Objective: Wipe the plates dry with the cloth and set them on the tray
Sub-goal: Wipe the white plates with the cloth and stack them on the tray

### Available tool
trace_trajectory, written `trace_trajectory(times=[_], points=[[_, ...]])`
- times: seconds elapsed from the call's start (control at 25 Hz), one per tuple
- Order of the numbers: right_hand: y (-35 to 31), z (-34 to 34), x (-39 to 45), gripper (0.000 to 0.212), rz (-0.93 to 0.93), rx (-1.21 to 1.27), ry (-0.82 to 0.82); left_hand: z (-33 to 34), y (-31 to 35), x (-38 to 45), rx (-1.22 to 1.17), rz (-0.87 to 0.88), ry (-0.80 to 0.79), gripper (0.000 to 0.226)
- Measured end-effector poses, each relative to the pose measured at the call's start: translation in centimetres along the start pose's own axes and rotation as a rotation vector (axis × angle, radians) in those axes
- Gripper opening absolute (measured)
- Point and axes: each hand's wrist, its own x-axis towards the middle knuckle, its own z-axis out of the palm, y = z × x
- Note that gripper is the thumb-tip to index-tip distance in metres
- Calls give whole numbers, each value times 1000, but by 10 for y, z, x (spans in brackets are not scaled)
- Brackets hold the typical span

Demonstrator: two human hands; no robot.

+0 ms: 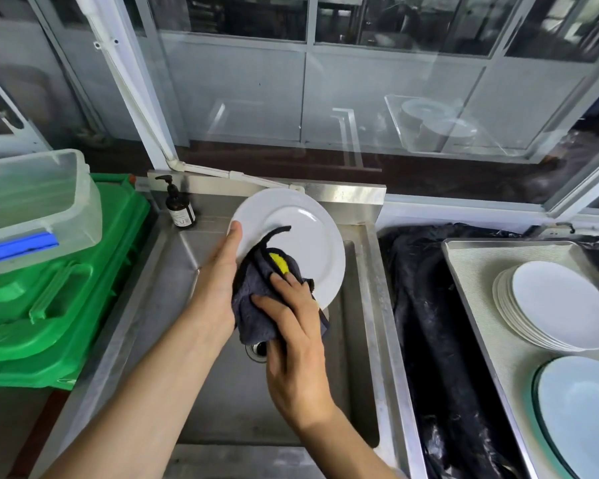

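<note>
This looks like a commercial kitchen's dishwashing station: a deep stainless steel sink (222, 392) with a pump soap bottle (180, 208) at its corner, stacked green crates (66, 299), a metal tray (498, 357) holding a stack of white plates (547, 305) (many alike), and glazed aluminium partitions (325, 81) behind.

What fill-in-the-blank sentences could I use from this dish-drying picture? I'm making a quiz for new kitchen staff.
1. The left hand holds the white plate tilted over the ____.
2. The right hand presses a dark ____ against the plate.
3. The stack of plates rests on the ____ at the right.
4. A pump bottle stands at the sink's far ____ corner.

Missing words: sink; cloth; tray; left
</note>
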Motion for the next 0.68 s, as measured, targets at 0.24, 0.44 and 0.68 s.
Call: trace_trajectory(times=[0.24, 0.44, 0.68], points=[[12, -9, -18, 35, 253, 61, 235, 3, 15, 5, -145, 144, 37, 50], [27, -29, 36, 39, 617, 172, 456, -12, 14, -2, -56, 132, -11, 48], [29, -48, 92, 45, 318, -49, 153, -7, -4, -6, 79, 113, -49, 45]])
